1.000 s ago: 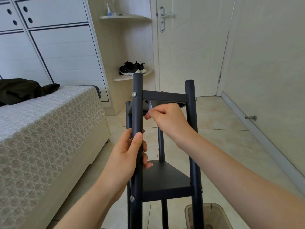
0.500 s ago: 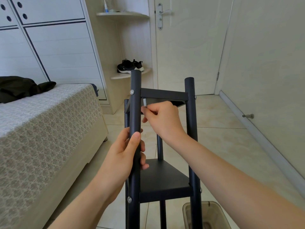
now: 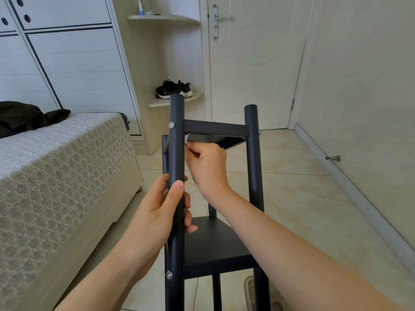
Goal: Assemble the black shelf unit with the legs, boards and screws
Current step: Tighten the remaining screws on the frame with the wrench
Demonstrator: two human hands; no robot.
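The black shelf unit stands upright before me, with round legs and two boards. My left hand (image 3: 165, 208) grips the near left leg (image 3: 176, 153) about halfway between the boards. My right hand (image 3: 207, 162) reaches between the near legs, fingers curled, pinching a small thin metal tool just under the upper board (image 3: 216, 130), close behind the near left leg; the tool is mostly hidden. Silver screw heads (image 3: 171, 125) show on the near legs at both boards. The lower board (image 3: 215, 243) sits below my right forearm.
A bed (image 3: 56, 167) with a patterned cover runs along the left, close to the unit. A clear plastic container (image 3: 253, 292) lies on the tiled floor at the unit's right foot. A door, a corner shelf with black shoes (image 3: 173, 89) and a wall doorstop (image 3: 333, 158) lie beyond.
My right hand has shifted left and up, closer to the near left leg under the upper board. The left hand keeps its grip on the leg.
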